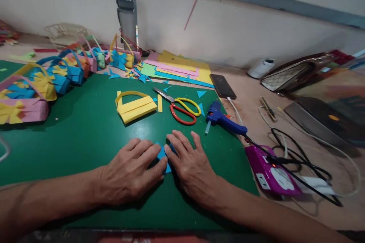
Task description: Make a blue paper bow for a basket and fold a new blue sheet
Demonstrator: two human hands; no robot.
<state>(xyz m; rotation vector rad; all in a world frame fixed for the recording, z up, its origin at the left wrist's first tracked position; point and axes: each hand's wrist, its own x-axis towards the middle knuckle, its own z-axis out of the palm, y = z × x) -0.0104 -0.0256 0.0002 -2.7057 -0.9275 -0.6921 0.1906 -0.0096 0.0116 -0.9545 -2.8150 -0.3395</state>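
Blue paper between left fingers and right fingers, both touching it; can't tell if pinched. Likely creasing step; next move calls for aligned edges.

From my distance I saw a small paper-craft corner, though I could not tell if it belonged to a home or a workshop. A green mat covered the table before a pale wall. Scissors, a glue gun, coloured sheets and many little paper baskets showed the handicraft; a phone looked personal.
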